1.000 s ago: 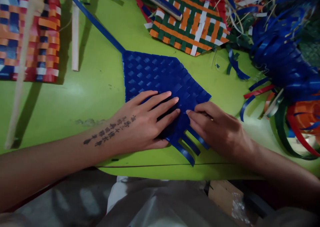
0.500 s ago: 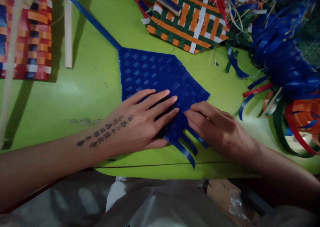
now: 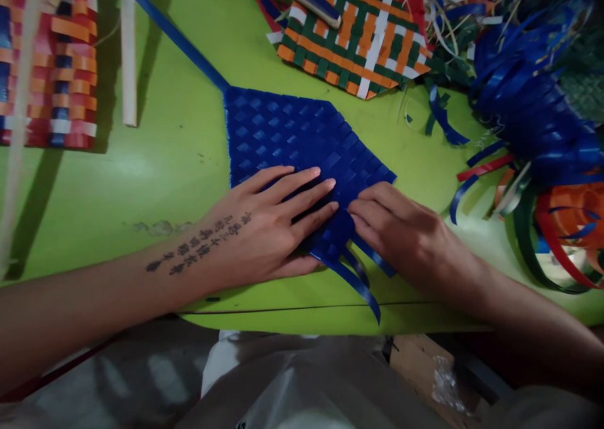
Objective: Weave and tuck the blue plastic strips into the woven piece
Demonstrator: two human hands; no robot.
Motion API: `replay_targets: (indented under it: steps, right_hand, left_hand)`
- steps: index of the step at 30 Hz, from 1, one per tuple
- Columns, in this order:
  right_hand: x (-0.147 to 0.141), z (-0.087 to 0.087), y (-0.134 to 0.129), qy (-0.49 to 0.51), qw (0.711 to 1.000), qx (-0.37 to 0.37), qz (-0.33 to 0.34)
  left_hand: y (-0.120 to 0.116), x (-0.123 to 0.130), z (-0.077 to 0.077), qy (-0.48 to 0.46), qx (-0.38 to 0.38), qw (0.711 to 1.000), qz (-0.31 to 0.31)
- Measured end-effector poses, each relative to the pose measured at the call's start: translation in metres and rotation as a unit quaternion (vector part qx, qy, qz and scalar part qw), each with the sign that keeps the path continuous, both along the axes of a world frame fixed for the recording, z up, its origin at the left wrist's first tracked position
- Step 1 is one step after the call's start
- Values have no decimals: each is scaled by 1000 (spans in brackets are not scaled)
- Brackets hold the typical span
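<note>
With spread left hand [image 3: 270,224] and closed right hand [image 3: 403,234], pressing and pinching a blue woven piece [image 3: 278,127] near the front of a glossy green counter [image 3: 155,158], strewn rightward with strips [image 3: 533,117], above dim floor [image 3: 160,378].

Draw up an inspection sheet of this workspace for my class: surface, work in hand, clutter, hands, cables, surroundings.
Surface: green table, with a grey smudge.
Work in hand: blue woven piece; a long blue strip runs from its upper-left corner, loose strip ends from its lower edge.
Clutter: orange, green and white woven piece; red and orange woven piece; heap of blue strips; pale stick.
Hands: left hand spread on the blue woven piece; right hand bunched at its lower-right edge, grip hidden.
Cables: nothing seen.
Surroundings: brown box below table level; the rest dim.
</note>
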State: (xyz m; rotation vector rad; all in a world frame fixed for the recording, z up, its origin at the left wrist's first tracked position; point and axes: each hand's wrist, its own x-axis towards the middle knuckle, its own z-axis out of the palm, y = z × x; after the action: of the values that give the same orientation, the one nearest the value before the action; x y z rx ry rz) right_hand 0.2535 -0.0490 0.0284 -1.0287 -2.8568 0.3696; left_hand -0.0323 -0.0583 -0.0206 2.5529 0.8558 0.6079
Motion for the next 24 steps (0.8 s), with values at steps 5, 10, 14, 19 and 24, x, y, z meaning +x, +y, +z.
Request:
replay_targets:
  steps: [5, 10, 14, 19, 24]
  right_hand:
    - [1, 0, 4, 79, 996, -38, -20]
    - [1, -4, -6, 31, 997, 63, -38]
    - [1, -3, -10, 34, 997, 55, -50]
    - [-2, -8, -6, 135, 987, 28, -81]
    - [-2, -12, -3, 144, 988, 23, -53]
  left_hand:
    - [2, -2, 2, 12, 1, 1000, 0]
    - [4, -6, 2, 47, 26, 998, -21]
    - [3, -6, 3, 64, 64, 996, -21]
    - [1, -5, 0, 71, 84, 994, -9]
    - [0, -5, 1, 92, 94, 991, -11]
